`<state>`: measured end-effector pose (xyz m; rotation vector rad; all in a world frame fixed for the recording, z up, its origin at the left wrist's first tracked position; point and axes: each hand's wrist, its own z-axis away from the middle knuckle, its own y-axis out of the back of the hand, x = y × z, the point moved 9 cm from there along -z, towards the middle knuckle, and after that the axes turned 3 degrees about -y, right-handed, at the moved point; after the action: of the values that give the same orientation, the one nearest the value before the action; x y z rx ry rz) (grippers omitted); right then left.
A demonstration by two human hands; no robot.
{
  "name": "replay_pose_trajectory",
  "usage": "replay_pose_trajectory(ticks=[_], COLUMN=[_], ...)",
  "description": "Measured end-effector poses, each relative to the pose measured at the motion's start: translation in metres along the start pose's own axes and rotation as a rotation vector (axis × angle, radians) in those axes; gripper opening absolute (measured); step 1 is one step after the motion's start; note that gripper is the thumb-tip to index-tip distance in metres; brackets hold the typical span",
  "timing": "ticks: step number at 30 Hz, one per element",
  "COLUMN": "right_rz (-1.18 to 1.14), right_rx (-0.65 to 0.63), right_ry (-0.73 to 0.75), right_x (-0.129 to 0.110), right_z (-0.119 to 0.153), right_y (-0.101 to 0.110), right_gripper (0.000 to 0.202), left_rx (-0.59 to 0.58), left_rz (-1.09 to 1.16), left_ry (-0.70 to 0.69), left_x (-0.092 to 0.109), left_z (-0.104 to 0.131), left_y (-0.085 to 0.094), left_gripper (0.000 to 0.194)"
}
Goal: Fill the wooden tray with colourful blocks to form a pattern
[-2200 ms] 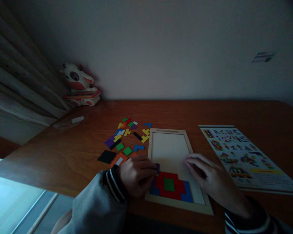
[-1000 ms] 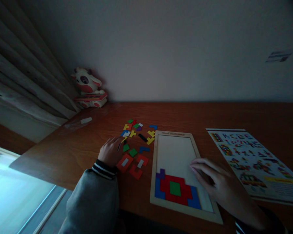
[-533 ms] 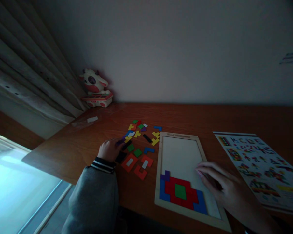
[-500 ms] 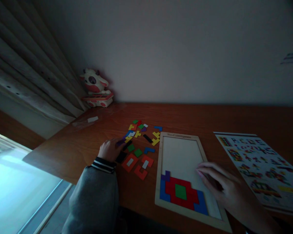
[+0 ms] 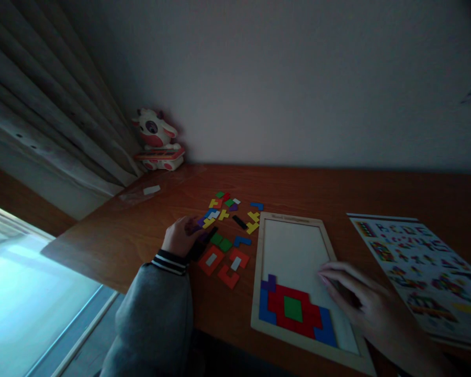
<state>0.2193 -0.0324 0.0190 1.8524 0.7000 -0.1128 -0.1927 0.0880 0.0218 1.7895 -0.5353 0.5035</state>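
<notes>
My left hand (image 5: 181, 235) is low over the left edge of the scattered coloured pieces, fingers curled beside a purple piece (image 5: 201, 222) and black pieces (image 5: 209, 235); what its fingertips hold, if anything, is too dark to tell. Over the right side of the wooden tray (image 5: 256, 262) hovers my right hand (image 5: 353, 293), thumb and fingertips pressed together. In the tray's near end lie red pieces (image 5: 277, 300) around a green one (image 5: 293, 309), with blue pieces (image 5: 326, 327) at both sides and a purple piece (image 5: 272, 283) at the upper left.
Orange pieces (image 5: 211, 260), green pieces (image 5: 225, 244) and yellow pieces (image 5: 253, 227) lie left of the tray. A printed pattern sheet (image 5: 419, 267) is on the right. At the back left stands a cow toy (image 5: 157, 139), near a curtain (image 5: 55, 94).
My left hand has shifted slightly, and a black piece beside it has moved. Two green pieces now lie closer together. The whole view has shifted slightly; my right hand keeps its pose.
</notes>
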Motion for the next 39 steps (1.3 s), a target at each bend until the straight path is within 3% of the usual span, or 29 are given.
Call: replay_pose_trajectory(ticks=[3,8,12,16,19,23,28,35,39], right_rz=[0.008,-0.015,-0.068,-0.172,-0.286,-0.435,-0.502,-0.464,-0.466], right_rx=[0.007,0.027,0.039,0.105,0.107,0.047,-0.066,-0.007,0.033], right_ry=[-0.003,-0.026,-0.010,0.027,0.007,-0.030,-0.195,-0.305,-0.357], right_x=[0.000,-0.003,-0.018,-0.043,-0.054,-0.056,-0.040,-0.006,0.017], right_z=[0.000,-0.003,-0.009,-0.017,-0.023,-0.026,-0.023,-0.014,-0.002], right_y=[0.001,0.006,0.014,0.025,0.026,0.018,0.006,0.016,0.015], right_gripper=[0.025,0.021,0.019,0.018,0.019,0.012,0.015,0.023,0.031], left_rx=[0.052,0.150,0.019,-0.209,-0.318,-0.306,-0.340,-0.185,-0.139], left_rz=[0.014,0.076,0.285,0.496,0.507,0.540,0.507,0.156,0.052], left_ry=[-0.110,-0.493,-0.661,-0.630,-0.582,-0.610,-0.621,-0.891,-0.954], left_x=[0.021,0.095,0.151,0.189,0.204,0.217,0.224,0.214,0.202], left_z=[0.003,0.026,0.050,0.073,0.087,0.094,0.099,0.094,0.090], left_y=[0.005,0.009,-0.011,-0.043,-0.063,-0.067,-0.074,-0.063,-0.056], left_gripper=[0.033,0.012,0.007,0.011,0.010,0.009,0.012,0.016,0.017])
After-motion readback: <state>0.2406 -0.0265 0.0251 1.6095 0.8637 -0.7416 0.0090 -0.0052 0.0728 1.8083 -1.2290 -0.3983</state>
